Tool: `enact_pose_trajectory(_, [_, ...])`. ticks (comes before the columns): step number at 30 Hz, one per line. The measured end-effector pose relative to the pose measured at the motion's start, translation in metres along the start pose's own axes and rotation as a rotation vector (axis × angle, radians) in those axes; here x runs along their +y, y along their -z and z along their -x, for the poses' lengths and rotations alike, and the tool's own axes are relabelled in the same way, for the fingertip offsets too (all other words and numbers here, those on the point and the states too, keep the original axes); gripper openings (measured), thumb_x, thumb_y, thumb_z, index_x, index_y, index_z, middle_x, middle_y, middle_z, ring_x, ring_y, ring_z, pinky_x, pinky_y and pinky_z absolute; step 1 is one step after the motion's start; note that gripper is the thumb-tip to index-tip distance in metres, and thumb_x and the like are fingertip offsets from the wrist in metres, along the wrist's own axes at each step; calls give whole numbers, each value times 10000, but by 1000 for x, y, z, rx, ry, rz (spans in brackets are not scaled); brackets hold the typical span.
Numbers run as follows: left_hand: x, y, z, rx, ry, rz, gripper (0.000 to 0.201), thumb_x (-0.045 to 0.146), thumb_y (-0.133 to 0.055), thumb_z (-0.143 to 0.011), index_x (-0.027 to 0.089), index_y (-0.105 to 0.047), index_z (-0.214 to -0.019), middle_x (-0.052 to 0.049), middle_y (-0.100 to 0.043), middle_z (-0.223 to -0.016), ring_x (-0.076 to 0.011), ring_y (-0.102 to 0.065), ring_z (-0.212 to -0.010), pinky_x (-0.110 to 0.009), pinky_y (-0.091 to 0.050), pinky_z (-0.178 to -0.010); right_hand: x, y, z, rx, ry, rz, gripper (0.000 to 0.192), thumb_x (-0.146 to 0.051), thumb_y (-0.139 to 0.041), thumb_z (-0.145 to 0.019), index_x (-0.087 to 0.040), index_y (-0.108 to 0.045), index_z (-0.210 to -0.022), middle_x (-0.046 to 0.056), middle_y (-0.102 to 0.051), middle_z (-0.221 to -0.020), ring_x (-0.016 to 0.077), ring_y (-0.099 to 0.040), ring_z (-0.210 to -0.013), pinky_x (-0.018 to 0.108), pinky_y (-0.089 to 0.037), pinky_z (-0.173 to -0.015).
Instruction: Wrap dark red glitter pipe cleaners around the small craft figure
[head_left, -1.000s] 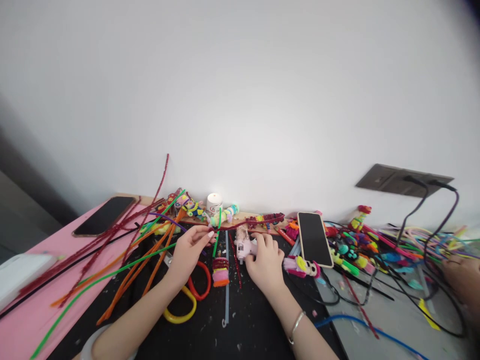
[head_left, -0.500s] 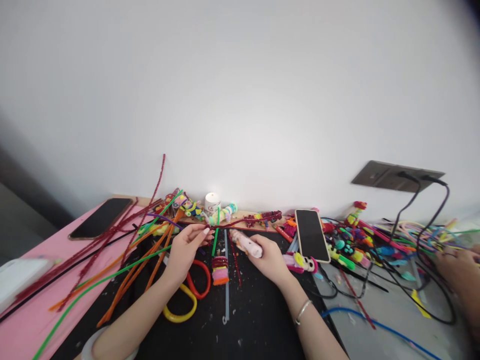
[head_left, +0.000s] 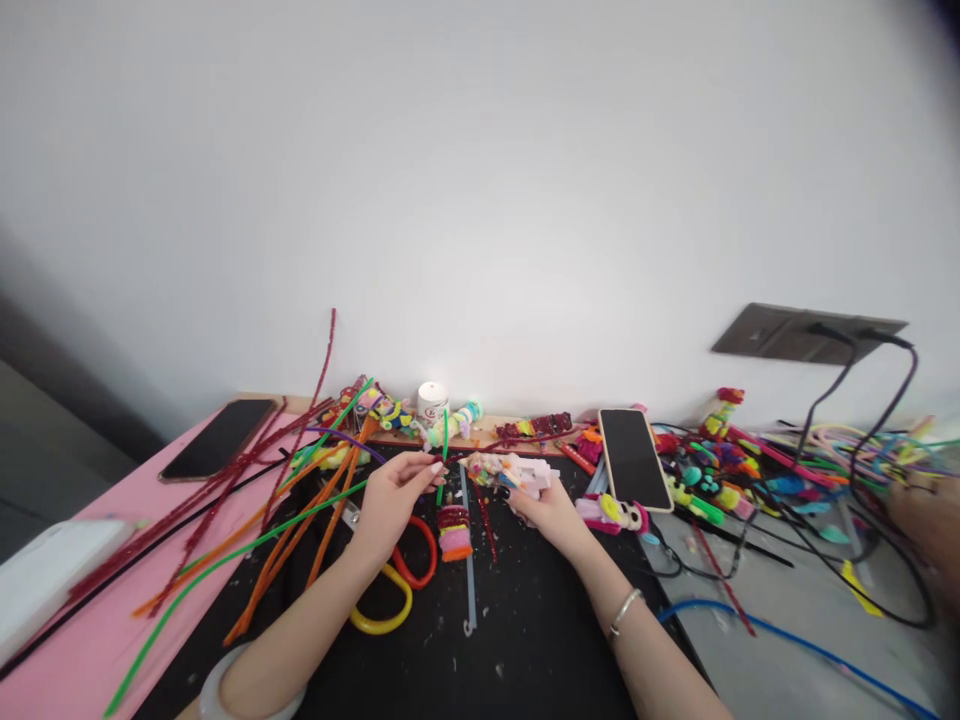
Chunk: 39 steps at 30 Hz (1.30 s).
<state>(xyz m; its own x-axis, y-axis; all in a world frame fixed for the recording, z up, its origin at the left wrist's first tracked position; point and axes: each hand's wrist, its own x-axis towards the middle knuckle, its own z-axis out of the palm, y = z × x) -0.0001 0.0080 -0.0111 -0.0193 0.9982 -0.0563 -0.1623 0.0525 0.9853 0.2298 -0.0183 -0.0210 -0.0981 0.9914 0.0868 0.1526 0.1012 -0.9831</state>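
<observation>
Short green pipe cleaner (head_left: pixel 443 452) stood nearly upright above the black mat (head_left: pixel 480 650), pinched between thumb and fingertips of the left hand (head_left: pixel 395 492). Pink glue gun (head_left: pixel 512 472) was gripped in the closed right hand (head_left: pixel 545 505), nozzle aimed left at the stem, just beside it. Below lay a coiled red, pink and orange piece (head_left: pixel 454 531) and scissors (head_left: pixel 395 590). A phone (head_left: pixel 634 459) lay to the right.
</observation>
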Motion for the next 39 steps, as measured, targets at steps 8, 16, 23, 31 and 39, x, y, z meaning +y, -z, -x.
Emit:
enact_pose_trajectory(8, [2, -3, 3, -49, 21, -20, 360, 434, -857, -618, 167, -686, -787, -51, -790, -709, -218, -742, -693, -312, -561, -686, 2, -5, -1, -6, -39, 6, 155, -317, -676, -724, -197, -585, -689, -56, -497, -535, 116, -414, -503, 235, -339, -477])
enact_pose_trajectory(16, [3, -4, 6, -87, 20, -25, 360, 481, -824, -654, 169, -687, -772, -65, -799, -751, -239, -755, -741, -343, -573, -725, 0, -5, -2, -12, -38, 14, 136, -313, -667, -724, -194, -600, -731, -68, -480, -545, 108, -390, -499, 238, -343, -496])
enact_pose_trajectory(23, [3, -4, 5, -87, -4, -39, 381, 507, -815, -668, 169, -680, -781, -69, -792, -751, -244, -755, -738, -349, -576, -722, -6, -7, 0, -24, 7, 23, 206, -297, -656, -738, -180, -696, -903, -16, -603, -673, 149, -488, -598, 264, -425, -590])
enact_pose_trajectory(31, [4, -4, 6, -90, 10, -19, 326, 452, -804, -688, 167, -673, -777, -57, -788, -732, -206, -738, -669, -308, -562, -664, 1, -7, 0, -18, -21, 40, 170, -325, -658, -757, -192, -675, -862, -46, -505, -561, 144, -452, -544, 243, -380, -512])
enact_pose_trajectory(39, [5, -6, 8, -89, -1, -16, 319, 449, -791, -696, 172, -647, -759, -43, -763, -668, -189, -713, -584, -287, -541, -585, -1, -7, 0, -19, -11, 32, 201, -311, -660, -763, -191, -692, -921, -50, -512, -573, 140, -454, -538, 241, -387, -512])
